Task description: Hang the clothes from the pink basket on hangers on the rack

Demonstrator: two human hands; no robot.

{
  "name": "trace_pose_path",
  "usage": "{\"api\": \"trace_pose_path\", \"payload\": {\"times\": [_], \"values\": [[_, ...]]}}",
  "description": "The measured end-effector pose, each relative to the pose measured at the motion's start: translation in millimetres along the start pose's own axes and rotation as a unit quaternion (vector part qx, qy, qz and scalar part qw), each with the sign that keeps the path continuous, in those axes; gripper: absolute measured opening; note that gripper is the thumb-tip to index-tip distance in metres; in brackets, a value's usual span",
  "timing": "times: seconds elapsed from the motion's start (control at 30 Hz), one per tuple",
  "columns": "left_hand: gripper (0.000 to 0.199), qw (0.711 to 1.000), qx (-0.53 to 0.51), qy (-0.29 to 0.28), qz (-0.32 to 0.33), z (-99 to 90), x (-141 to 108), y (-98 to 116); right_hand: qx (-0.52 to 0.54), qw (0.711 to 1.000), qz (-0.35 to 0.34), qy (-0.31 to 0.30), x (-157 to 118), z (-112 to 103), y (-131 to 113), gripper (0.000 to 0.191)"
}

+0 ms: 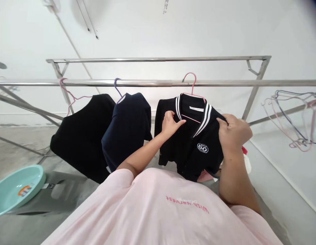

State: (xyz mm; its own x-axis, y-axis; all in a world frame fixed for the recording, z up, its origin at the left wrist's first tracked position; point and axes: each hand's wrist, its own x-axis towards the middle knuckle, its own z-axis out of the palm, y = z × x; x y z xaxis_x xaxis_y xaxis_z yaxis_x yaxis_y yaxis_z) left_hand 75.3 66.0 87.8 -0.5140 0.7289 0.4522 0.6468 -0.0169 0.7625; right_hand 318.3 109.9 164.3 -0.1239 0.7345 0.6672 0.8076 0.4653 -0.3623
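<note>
Hands: The 2 bare hands were apart, both on the same shirt and with its collar between them.

Left hand [172,123]: It lay on the shirt's front near the collar, with its fingers [179,122] pointing toward the placket. I cannot tell whether it was pinching the cloth or only pressing on it.

Right hand [233,134]: It gripped the shirt's upper edge at about 3 o'clock, apparently to hold the cloth taut against the left hand's pressure.

Shirt: The black polo shirt [188,149] hung just right of centre, with white-striped collar edges and a round white badge [202,148] on its chest.

Hanger: A pink wire hanger [194,80] hooked over the steel rail [147,82] at 12 o'clock, so the rail bore the shirt's weight.

Neighbours: At 9 o'clock, a navy garment [127,129] hung from a purple hanger [117,86], beside a black garment [81,136] on another pink hanger [68,95]. Spaced along the rail, they hung side by side.

Rest: A bunch of empty wire hangers [293,119] hung at 3 o'clock, at the far edge. A turquoise plastic basin [18,190] sat on the concrete floor [20,146] at 8 o'clock. The person's pale pink T-shirt [158,211] filled 6 o'clock.
</note>
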Motion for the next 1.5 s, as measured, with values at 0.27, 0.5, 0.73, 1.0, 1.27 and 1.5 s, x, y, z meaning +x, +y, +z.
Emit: {"api": "trace_pose_path", "payload": {"times": [0.27, 0.5, 0.73, 1.0, 1.27, 1.5], "values": [[0.031, 0.997, 0.061, 0.016, -0.035, -8.7, 24.3, -9.6, 0.045, 0.999, 0.006, -0.013, -9.0, 11.5, -35.7, 0.029], [0.034, 0.998, -0.025, 0.032, -0.047, -24.5, 37.2, -44.7, 0.108, 0.974, -0.048, -0.192, -36.9, 8.3, -76.7, 0.033], [0.005, 0.998, -0.016, -0.032, -0.049, -50.5, 50.3, -54.6, 0.19, 0.929, -0.041, -0.314, -52.6, 2.6, -98.7, 0.033], [0.024, 0.965, -0.18, -0.187, 0.048, -81.9, 25.8, -50.4, 0.208, 0.91, 0.022, -0.359, -49.9, 12.3, -105.5, 0.024], [0.038, 0.962, -0.186, -0.192, 0.06, -73.2, -15.6, -43.9, 0.227, 0.921, -0.009, -0.315, -61.3, 29.6, -104.2, 0.056], [0.037, 0.98, -0.164, -0.048, 0.105, -68.2, 26.4, -39.2, 0.291, 0.866, 0.016, -0.406, -140.1, 102.6, -46.6, 0.066]]}}
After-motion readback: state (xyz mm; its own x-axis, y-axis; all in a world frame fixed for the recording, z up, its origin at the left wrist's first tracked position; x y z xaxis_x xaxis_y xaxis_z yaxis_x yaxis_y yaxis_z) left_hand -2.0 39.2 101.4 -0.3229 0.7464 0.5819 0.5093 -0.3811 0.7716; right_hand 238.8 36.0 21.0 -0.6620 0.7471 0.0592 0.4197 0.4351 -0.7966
